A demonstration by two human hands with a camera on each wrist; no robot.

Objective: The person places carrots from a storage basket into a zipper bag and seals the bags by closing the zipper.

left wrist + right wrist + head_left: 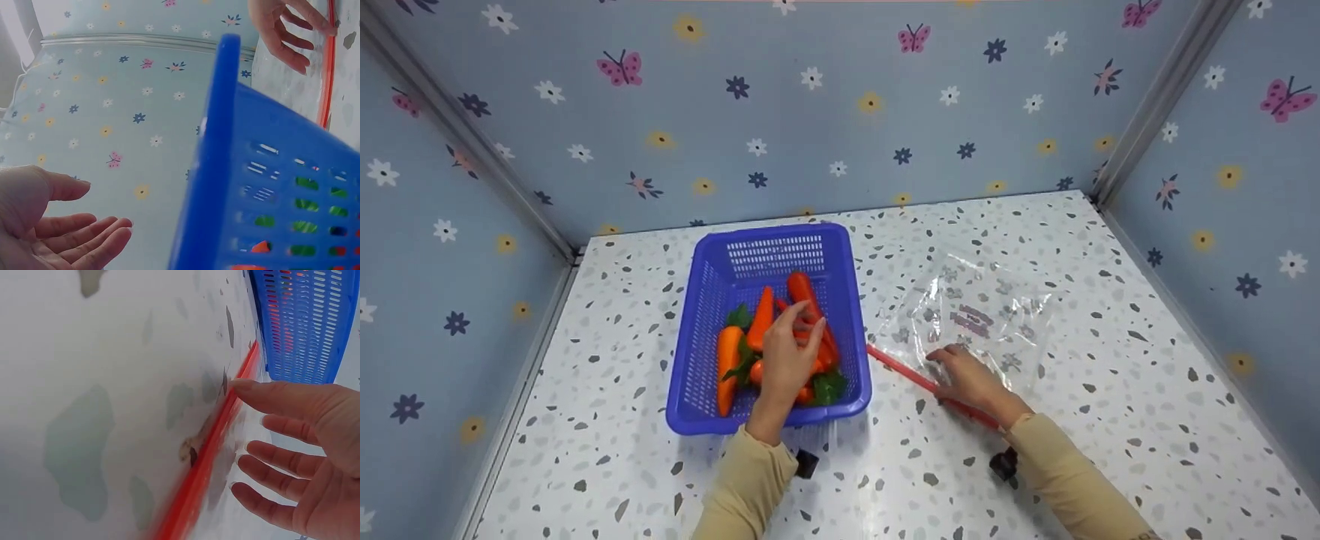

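Note:
A blue plastic basket [679, 360] holds several long orange and red vegetables, among them an orange carrot-shaped one [729, 360] and a red one [801, 288], with green leafy tops [829, 387]. My left hand [786, 364] hovers over the basket, its fingers loosely bent and holding nothing; the left wrist view shows the palm bare. A clear printed plastic bag [1009, 311] lies flat to the right, with a red strip [901, 367] along its near edge. At that edge is my right hand [971, 382], the thumb against the strip [205, 453] and the fingers spread loosely over the bag.
The speckled white table [607, 360] is bounded by flower-patterned panels [825, 112] at the back and both sides. Black wrist devices [807, 463] sit below each hand. The basket's right wall stands close to the strip's left end.

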